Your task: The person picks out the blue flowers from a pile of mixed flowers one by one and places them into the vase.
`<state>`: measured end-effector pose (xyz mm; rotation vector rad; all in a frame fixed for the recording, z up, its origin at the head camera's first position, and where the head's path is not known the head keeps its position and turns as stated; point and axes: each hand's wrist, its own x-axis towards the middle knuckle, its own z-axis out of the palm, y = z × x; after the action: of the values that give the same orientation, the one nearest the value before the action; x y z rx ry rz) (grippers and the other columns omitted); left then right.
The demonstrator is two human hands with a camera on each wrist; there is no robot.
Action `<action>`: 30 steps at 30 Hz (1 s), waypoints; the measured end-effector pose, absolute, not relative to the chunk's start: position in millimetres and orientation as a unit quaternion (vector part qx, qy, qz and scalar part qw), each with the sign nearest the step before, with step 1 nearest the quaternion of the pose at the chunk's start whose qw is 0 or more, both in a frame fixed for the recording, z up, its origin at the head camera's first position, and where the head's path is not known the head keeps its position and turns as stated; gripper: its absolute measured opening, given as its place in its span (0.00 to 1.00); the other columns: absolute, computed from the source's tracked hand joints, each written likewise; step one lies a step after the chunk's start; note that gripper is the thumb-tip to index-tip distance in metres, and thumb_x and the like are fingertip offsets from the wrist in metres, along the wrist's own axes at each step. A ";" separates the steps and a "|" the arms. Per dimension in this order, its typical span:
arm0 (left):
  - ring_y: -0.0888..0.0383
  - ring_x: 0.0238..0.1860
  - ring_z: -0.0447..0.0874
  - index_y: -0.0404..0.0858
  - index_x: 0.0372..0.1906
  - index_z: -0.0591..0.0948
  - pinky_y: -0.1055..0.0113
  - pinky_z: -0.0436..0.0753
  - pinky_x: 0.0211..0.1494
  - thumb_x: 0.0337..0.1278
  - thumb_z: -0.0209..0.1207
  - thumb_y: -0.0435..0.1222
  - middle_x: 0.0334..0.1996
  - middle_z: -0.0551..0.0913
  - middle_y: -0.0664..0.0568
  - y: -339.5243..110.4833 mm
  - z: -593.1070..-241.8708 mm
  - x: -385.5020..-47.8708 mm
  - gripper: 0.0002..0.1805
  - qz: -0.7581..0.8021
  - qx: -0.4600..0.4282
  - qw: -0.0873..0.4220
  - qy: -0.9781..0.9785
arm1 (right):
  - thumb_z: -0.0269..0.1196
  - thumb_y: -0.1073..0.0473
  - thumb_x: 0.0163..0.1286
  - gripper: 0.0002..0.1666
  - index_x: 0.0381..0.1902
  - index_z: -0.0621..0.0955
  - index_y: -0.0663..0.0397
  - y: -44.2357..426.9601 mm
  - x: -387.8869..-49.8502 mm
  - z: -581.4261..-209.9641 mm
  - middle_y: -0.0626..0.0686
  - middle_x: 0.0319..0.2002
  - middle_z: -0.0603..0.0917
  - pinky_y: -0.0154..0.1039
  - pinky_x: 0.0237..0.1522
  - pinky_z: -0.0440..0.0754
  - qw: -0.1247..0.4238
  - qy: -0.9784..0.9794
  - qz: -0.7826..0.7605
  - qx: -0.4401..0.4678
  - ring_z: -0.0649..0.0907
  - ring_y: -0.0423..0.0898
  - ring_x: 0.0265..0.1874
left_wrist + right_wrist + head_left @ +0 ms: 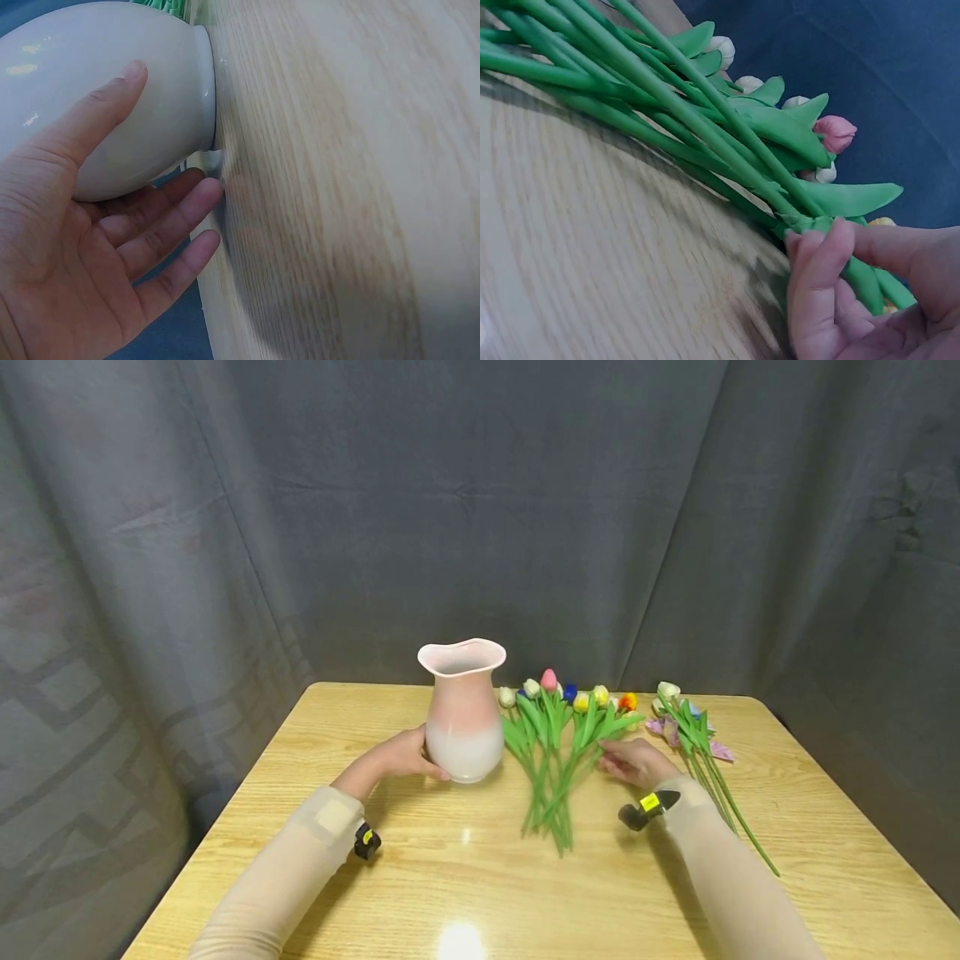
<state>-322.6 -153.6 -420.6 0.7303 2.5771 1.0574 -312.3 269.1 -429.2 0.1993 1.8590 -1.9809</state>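
A pink and white vase (467,718) stands upright on the table. At its lower left side my left hand (408,755) rests against it; in the left wrist view the thumb of the hand (82,247) lies along the white body of the vase (161,90), the fingers loosely extended. My right hand (636,762) is at the right edge of a spread of artificial tulips (551,760). In the right wrist view, thumb and fingers of that hand (862,285) pinch a green stem near its leaves, beside crossing stems (667,97) and a pink bloom (835,135).
Right of my right hand lies a second group of flowers (697,752), with white, blue and purple blooms and long stems reaching toward the front right. The wooden table (465,877) has a grey curtain (480,510) behind it.
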 end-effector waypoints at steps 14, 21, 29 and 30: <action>0.56 0.48 0.80 0.41 0.66 0.66 0.59 0.78 0.52 0.42 0.75 0.44 0.51 0.80 0.49 -154.2 -423.4 -324.7 0.44 0.365 0.258 0.130 0.885 | 0.51 0.67 0.74 0.09 0.31 0.73 0.61 259.8 -308.5 -414.3 0.46 0.22 0.78 0.24 0.29 0.79 0.133 0.677 -0.720 0.075 0.79 0.34 0.22; 0.56 0.47 0.80 0.41 0.65 0.67 0.59 0.78 0.51 0.42 0.75 0.44 0.50 0.81 0.49 -153.5 -422.7 -323.4 0.43 0.367 0.254 0.132 0.885 | 0.51 0.59 0.76 0.10 0.43 0.62 0.58 254.7 -309.9 -393.2 0.48 0.30 0.75 0.25 0.26 0.79 0.080 0.762 -0.639 0.066 0.79 0.33 0.22; 0.55 0.49 0.79 0.40 0.66 0.66 0.57 0.78 0.53 0.42 0.75 0.43 0.52 0.80 0.48 -153.6 -421.0 -321.7 0.44 0.366 0.255 0.128 0.886 | 0.52 0.50 0.76 0.17 0.49 0.65 0.58 257.6 -305.2 -369.4 0.46 0.38 0.74 0.30 0.26 0.76 -0.019 0.816 -0.578 0.027 0.78 0.32 0.26; 0.55 0.48 0.79 0.41 0.66 0.66 0.58 0.78 0.53 0.42 0.75 0.43 0.52 0.80 0.48 -153.2 -420.9 -321.4 0.44 0.367 0.252 0.130 0.886 | 0.52 0.50 0.75 0.17 0.49 0.65 0.57 259.1 -305.1 -367.4 0.44 0.36 0.75 0.30 0.26 0.76 -0.032 0.810 -0.585 0.021 0.78 0.32 0.25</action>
<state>-321.4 -153.2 -420.9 0.7337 2.5752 1.0656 -305.1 259.1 -367.4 0.0680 2.5990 -1.8769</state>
